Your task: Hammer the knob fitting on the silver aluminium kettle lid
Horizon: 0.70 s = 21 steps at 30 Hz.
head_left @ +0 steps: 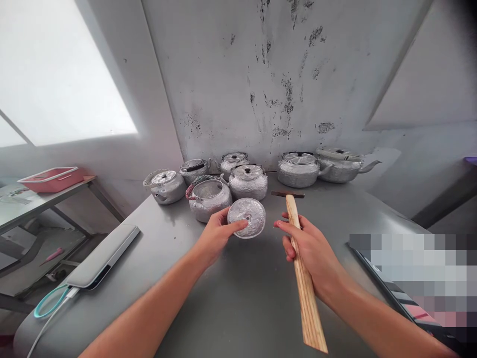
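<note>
Between its thumb and fingers, my left hand (218, 233) grips a round, dented metal kettle lid (251, 214), its broad face turned toward me. My right hand (309, 248) is wrapped around the pale wooden handle of a hammer (306, 293). The hammer's thin dark head points up and away, right of the lid and apart from it. Just behind the lid stands a lidless kettle (208, 199) with a cord-wrapped handle. A lidded kettle (249, 184) with a black knob sits behind it to the right.
More metal kettles stand along the back, among them a wide one (298, 170) and a long-spouted one (339, 166). A power bank (104, 256) with a cable lies at the left of the grey table (238, 308). A pink basket (54, 180) rests on another table. A partly pixelated object (413, 283) is at right.
</note>
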Tool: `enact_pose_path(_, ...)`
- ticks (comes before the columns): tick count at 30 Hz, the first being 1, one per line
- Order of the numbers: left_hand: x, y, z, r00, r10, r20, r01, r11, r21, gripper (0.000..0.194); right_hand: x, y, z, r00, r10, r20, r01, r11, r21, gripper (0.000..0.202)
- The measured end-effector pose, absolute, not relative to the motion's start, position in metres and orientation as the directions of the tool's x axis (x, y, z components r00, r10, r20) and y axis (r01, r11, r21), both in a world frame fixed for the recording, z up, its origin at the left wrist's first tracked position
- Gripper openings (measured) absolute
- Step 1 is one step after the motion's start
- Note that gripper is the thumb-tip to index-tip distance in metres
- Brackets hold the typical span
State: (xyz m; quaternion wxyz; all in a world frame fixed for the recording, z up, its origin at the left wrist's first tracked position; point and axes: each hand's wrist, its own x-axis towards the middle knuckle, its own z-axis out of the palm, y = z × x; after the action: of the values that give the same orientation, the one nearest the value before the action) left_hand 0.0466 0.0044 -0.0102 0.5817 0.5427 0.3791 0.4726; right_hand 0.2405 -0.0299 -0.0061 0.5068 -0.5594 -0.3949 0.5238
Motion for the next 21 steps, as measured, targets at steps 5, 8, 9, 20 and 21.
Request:
enact_pose_path(5,0.044,0.004,-0.017,0.197,0.882,0.428,0.358,-0.472,0.806,0.019,0.240,-0.034,-0.003,0.087,0.980,-0.177,-0.192,-0.158,-0.969,0.021)
enact_pose_path(8,0.042,0.004,-0.021,0.258,0.813,0.522,0.504,-0.574,0.645,0.037,0.241,-0.035,-0.001,0.082,0.983,-0.167,-0.220,-0.145,-0.965,0.018)
enact_pose_path(9,0.042,0.004,-0.023,0.273,0.813,0.514,0.505,-0.576,0.643,0.042,0.241,-0.035,-0.001,0.083,0.984,-0.160,-0.223,-0.139,-0.965,0.018)
enact_pose_path(20,0.043,0.002,-0.018,0.382,0.870,0.312,0.436,-0.467,0.770,0.056,0.244,-0.039,0.012,0.018,0.998,-0.056,0.003,-0.056,-0.998,0.017)
enact_pose_path(21,0.042,0.002,-0.016,0.376,0.883,0.280,0.442,-0.437,0.783,0.054,0.244,-0.039,0.015,0.000,0.999,-0.045,0.056,-0.045,-0.997,0.017)
